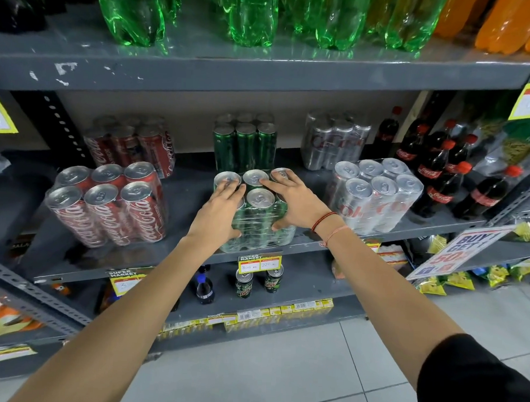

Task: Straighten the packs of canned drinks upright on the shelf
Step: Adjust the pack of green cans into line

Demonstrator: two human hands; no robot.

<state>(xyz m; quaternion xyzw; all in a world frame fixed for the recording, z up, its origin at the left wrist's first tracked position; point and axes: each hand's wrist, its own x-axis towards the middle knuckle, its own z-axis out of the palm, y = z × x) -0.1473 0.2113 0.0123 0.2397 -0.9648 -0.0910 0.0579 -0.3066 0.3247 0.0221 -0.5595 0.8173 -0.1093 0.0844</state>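
Green pack (256,227): six cans in clear shrink-wrap, at the near edge of the middle shelf (179,197), between the red pack (111,206) on the left and the silver pack (376,199) on the right. It leans, tops tipped toward the near side.
Left hand (219,212): fingers spread over the left can tops, thumb pressed against the near face — gripping the pack, not lifting it clear.
Right hand (297,202): fingers over the right can tops, thumb low on the near face, also clasping the pack.
Weight: likely heavy for its bulk if the cans are full; better rocked on its base than lifted.
Stiffness: the cans are rigid, but the wrap is soft and may let them shift against each other.
Slip: the film looks glossy, so palms could slide; the rims of the lids probably give the surer purchase.
Fragility: low, though a drop off the shelf could dent a can.
Where to hold: both sides high up, as now, with thumbs bracing the near face.
Edge: the pack's base sits right at the shelf lip, above a price tag (259,264) — little margin toward the near side.
Room: bare shelf on both sides and a gap behind, before the far green pack (245,145); pushing back looks safe.
Overhead: the upper shelf (202,76) is well above the can tops.
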